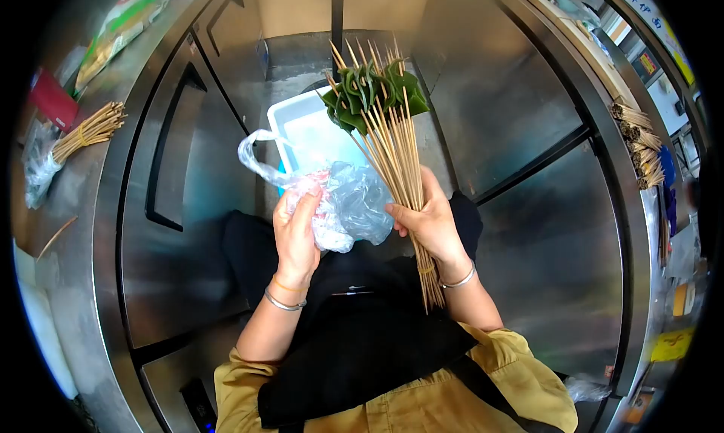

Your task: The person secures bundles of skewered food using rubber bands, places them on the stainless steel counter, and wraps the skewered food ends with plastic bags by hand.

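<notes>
A clear plastic bag (351, 203) with a looped handle is pinched between the fingers and thumb of my left hand (298, 233). My right hand (427, 216) is closed around a bundle of wooden skewers (400, 165), its thumb near the bag's right edge. Folded dark green leaf pieces (373, 93) are threaded near the pointed upper ends of the skewers. A band holds the bundle near its lower end. Behind the bag and skewers is a white tray (302, 124), partly hidden by them.
Steel cabinets with doors (185, 184) stand on both sides. On the left counter (72, 274) lie a banded skewer bundle (90, 133), a red object (53, 99) and a green-edged packet (121, 33). More skewer bundles (639, 142) lie on the right counter.
</notes>
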{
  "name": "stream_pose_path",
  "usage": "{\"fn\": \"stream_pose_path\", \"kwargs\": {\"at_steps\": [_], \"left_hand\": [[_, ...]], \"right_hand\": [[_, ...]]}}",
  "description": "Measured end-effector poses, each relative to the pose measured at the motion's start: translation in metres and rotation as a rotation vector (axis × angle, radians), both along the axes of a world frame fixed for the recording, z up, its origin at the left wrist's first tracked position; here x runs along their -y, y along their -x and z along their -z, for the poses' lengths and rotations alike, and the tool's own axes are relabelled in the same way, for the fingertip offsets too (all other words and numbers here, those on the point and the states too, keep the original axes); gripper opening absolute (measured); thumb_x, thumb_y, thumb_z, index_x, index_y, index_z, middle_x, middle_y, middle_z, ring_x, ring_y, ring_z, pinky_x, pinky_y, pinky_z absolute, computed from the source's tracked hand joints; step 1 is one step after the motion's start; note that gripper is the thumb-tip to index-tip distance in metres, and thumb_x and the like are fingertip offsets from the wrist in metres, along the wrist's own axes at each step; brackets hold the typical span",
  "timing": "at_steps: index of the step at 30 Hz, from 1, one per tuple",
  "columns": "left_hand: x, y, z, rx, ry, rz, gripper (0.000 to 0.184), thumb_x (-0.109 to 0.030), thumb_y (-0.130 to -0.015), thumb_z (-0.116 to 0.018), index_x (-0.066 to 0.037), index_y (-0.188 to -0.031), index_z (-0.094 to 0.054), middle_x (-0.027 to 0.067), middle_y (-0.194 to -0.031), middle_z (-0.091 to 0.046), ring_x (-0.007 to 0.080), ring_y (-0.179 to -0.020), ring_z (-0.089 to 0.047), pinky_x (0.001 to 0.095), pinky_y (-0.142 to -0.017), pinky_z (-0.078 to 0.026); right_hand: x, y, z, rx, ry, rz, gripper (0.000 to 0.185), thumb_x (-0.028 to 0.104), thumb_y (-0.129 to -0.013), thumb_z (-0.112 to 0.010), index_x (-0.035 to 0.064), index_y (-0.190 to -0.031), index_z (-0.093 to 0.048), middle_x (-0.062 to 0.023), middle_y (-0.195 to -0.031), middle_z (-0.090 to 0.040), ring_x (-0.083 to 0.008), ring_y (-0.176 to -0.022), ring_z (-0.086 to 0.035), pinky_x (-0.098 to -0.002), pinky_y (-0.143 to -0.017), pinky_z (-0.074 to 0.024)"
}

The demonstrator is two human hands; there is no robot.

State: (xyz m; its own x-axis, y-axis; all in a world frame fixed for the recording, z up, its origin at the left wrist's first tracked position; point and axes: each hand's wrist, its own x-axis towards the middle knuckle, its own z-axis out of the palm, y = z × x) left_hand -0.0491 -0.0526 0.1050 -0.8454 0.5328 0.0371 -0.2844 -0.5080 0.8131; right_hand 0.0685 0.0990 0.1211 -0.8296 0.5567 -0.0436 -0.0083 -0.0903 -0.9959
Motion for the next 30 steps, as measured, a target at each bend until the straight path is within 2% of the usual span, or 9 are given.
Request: {"fn": "stream_pose_path", "kwargs": {"at_steps": [11, 13, 16, 19, 21, 23, 26, 28, 30], "left_hand": [[0.025, -0.008, 0.028, 0.005, 0.122, 0.156, 0.037, 0.005, -0.083, -0.052, 0.0, -0.12, -0.053, 0.01, -0.115, -0.06, 0.0155, -0.106, -0.056, 0.0293, -0.094, -0.043], [0.038, -0.005, 0.024, 0.161, 0.082, 0.203, 0.033, -0.006, -0.084, -0.052, 0.002, -0.116, -0.054, 0.0119, -0.108, -0.063, 0.016, -0.092, -0.059, 0.0295, -0.08, -0.049], [0.068, 0.01, 0.064, 0.477, -0.103, 0.311, 0.03, -0.015, -0.085, -0.055, 0.002, -0.109, -0.056, 0.0066, -0.09, -0.061, 0.0109, -0.068, -0.051, 0.0231, -0.058, -0.045], [0.086, 0.014, 0.079, 0.473, 0.04, 0.308, 0.021, -0.017, -0.087, -0.054, 0.0, -0.1, -0.06, 0.0089, -0.086, -0.062, 0.0177, -0.076, -0.059, 0.0259, -0.06, -0.049], [0.089, 0.017, 0.078, 0.392, 0.132, 0.23, 0.024, -0.014, -0.089, -0.054, 0.0, -0.107, -0.06, 0.0143, -0.103, -0.065, 0.0176, -0.091, -0.061, 0.0248, -0.073, -0.048], [0.096, 0.018, 0.071, 0.197, 0.224, -0.031, 0.022, -0.011, -0.089, -0.055, 0.0, -0.108, -0.059, 0.0126, -0.1, -0.065, 0.0163, -0.092, -0.06, 0.0261, -0.078, -0.047], [0.095, 0.01, 0.023, -0.203, 0.381, -0.194, 0.025, -0.01, -0.088, -0.059, 0.001, -0.111, -0.058, 0.0094, -0.102, -0.062, 0.0144, -0.096, -0.057, 0.0277, -0.082, -0.045], [0.086, -0.004, -0.022, -0.575, 0.531, -0.054, 0.043, -0.021, -0.078, -0.073, -0.002, -0.113, -0.057, 0.0105, -0.106, -0.061, 0.0184, -0.098, -0.059, 0.0292, -0.084, -0.046], [0.067, -0.016, -0.038, -0.888, 0.689, 0.046, 0.056, -0.029, -0.07, -0.08, -0.004, -0.114, -0.057, 0.0124, -0.107, -0.061, 0.0242, -0.097, -0.062, 0.0324, -0.082, -0.049]], "right_hand": [[-0.016, 0.01, 0.013, -0.154, 0.211, 0.072, 0.037, -0.006, -0.079, -0.061, 0.0023, -0.112, -0.045, -0.0053, -0.081, -0.056, -0.0115, -0.053, -0.054, -0.0237, -0.046, -0.0462], [-0.027, 0.005, 0.019, -0.245, 0.153, 0.165, 0.031, -0.008, -0.08, -0.057, 0.0027, -0.106, -0.044, -0.006, -0.082, -0.055, -0.0124, -0.052, -0.053, -0.0242, -0.046, -0.0459], [-0.04, -0.007, 0.008, -0.318, 0.061, 0.233, 0.034, -0.008, -0.081, -0.056, 0.0029, -0.109, -0.042, -0.0062, -0.083, -0.054, -0.0128, -0.053, -0.054, -0.0246, -0.047, -0.0466], [-0.05, -0.022, -0.002, -0.389, 0.033, 0.262, 0.038, -0.008, -0.081, -0.057, 0.0018, -0.113, -0.04, -0.0068, -0.085, -0.055, -0.0133, -0.055, -0.056, -0.0251, -0.049, -0.0477], [-0.056, -0.032, -0.008, -0.375, -0.037, 0.282, 0.039, -0.008, -0.081, -0.058, 0.0016, -0.113, -0.04, -0.0074, -0.086, -0.055, -0.0134, -0.055, -0.055, -0.0249, -0.049, -0.0476], [-0.048, -0.037, -0.027, -0.416, -0.097, 0.327, 0.032, -0.005, -0.078, -0.06, -0.0016, -0.106, -0.045, -0.0088, -0.084, -0.054, -0.0139, -0.054, -0.053, -0.0252, -0.047, -0.0467], [-0.048, -0.047, -0.028, -0.401, -0.142, 0.308, 0.041, -0.003, -0.078, -0.061, -0.0029, -0.115, -0.043, -0.0092, -0.087, -0.054, -0.0143, -0.054, -0.053, -0.0252, -0.047, -0.046], [-0.038, -0.045, -0.036, -0.422, -0.147, 0.318, 0.053, -0.002, -0.078, -0.063, -0.0041, -0.125, -0.04, -0.01, -0.088, -0.054, -0.0142, -0.054, -0.052, -0.025, -0.047, -0.0454], [-0.029, -0.042, -0.039, -0.446, -0.119, 0.277, 0.042, -0.005, -0.079, -0.062, -0.0026, -0.116, -0.042, -0.0093, -0.087, -0.055, -0.0141, -0.055, -0.054, -0.0251, -0.048, -0.0464]]}}
